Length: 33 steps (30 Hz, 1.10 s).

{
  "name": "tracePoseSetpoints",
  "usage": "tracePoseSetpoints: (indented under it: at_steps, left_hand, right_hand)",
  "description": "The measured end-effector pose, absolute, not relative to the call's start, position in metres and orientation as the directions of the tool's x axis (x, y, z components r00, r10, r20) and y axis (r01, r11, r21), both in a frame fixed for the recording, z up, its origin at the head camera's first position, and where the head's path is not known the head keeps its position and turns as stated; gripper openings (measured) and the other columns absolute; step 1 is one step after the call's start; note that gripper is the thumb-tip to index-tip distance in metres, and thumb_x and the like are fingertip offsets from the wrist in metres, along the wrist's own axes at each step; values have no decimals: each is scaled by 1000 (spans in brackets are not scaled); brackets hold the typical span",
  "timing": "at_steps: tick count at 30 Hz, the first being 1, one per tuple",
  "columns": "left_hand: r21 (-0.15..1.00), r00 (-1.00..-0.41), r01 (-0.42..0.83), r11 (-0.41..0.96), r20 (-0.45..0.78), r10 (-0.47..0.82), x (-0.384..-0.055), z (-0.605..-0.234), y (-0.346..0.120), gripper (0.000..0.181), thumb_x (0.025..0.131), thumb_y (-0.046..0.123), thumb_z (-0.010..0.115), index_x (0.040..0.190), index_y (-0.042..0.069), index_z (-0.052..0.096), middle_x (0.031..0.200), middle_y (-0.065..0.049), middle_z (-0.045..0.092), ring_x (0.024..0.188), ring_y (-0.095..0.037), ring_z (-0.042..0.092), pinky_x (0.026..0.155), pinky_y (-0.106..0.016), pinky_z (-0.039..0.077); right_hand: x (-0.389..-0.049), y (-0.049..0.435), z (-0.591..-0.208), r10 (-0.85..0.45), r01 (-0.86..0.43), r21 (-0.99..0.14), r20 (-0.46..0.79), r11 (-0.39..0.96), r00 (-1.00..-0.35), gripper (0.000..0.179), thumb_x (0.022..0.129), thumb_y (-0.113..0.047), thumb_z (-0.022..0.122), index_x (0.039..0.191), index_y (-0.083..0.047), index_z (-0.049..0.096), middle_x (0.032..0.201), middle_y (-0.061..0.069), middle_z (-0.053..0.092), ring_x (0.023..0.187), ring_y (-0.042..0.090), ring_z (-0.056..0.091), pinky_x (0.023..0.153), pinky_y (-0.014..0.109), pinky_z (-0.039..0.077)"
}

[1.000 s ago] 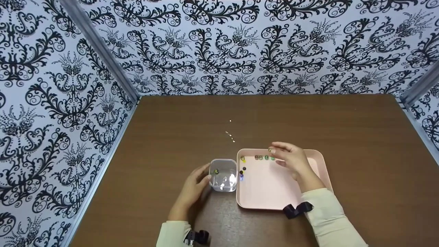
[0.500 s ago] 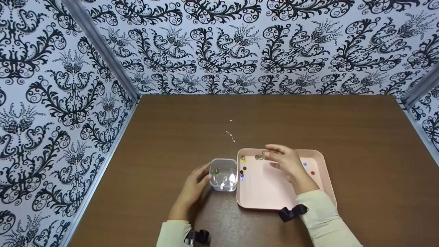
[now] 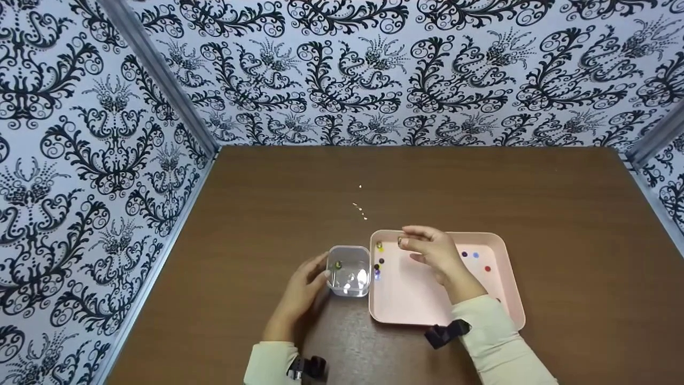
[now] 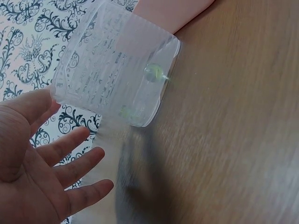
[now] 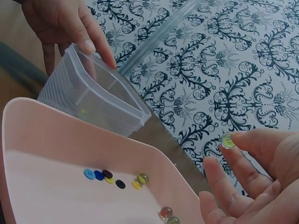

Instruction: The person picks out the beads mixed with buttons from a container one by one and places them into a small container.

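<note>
My right hand [image 3: 438,256] is raised over the far side of the pink tray [image 3: 411,299]. Its thumb and index finger pinch a clear marble with yellow-green inside [image 5: 227,140]; the other fingers are loosely bent. At the tray's left stands a clear plastic container [image 3: 350,253], and my left hand [image 3: 302,289] touches its left side with thumb and index finger, the rest of the fingers spread. A green marble [image 4: 153,72] lies inside the container. In the right wrist view, a yellowish marble [image 5: 143,178] and a reddish marble [image 5: 166,213] sit in the tray.
Several small buttons, such as a light blue button [image 5: 89,173] and a black button [image 5: 120,184], lie along the tray's left side. A red button [image 3: 487,269] is at its right. Patterned walls [image 3: 342,69] enclose the brown table [image 3: 278,203].
My right hand has moved left along the tray's far side with the marble pinched. Dark, blue and red buttons at the tray's right have come into view. My left hand has kept its place.
</note>
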<state>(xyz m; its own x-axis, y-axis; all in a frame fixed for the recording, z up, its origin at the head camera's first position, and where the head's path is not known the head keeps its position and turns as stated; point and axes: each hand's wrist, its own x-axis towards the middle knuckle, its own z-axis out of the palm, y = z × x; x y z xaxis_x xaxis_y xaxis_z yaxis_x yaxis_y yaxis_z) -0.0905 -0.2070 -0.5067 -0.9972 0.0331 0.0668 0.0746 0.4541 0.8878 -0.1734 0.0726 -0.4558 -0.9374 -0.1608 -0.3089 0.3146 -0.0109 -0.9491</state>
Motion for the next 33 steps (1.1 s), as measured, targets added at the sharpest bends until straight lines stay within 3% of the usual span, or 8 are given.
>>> tracePoseSetpoints:
  at_steps: [10,29,33]
  left_hand:
    - [889,-996,91,448,82,39,-92,-507,-207,42,96,14,59,134,-4,53,131,-27,54,124,-44,47,106,-57,35]
    - [921,-996,90,380,77,49,-90,-505,-206,42,95,9,59,134,-5,52,132,-28,52,126,-42,46,107,-53,37]
    - [918,-996,87,388,75,44,-90,-505,-206,42,95,10,59,134,-4,53,133,-27,52,126,-42,46,107,-53,36]
  right_hand:
    - [-172,58,-455,-177,276,-961,-277,33,-944,43,82,-3,71,123,5,59,114,13,69,92,16,68,95,48,50]
    - [-166,37,-451,-207,205,-976,-217,79,-954,33,82,-2,70,114,5,66,105,12,71,89,19,69,93,52,50]
    - [-165,33,-451,-220,178,-979,-197,100,-956,31,83,-3,71,113,4,67,105,12,71,90,19,68,90,47,53]
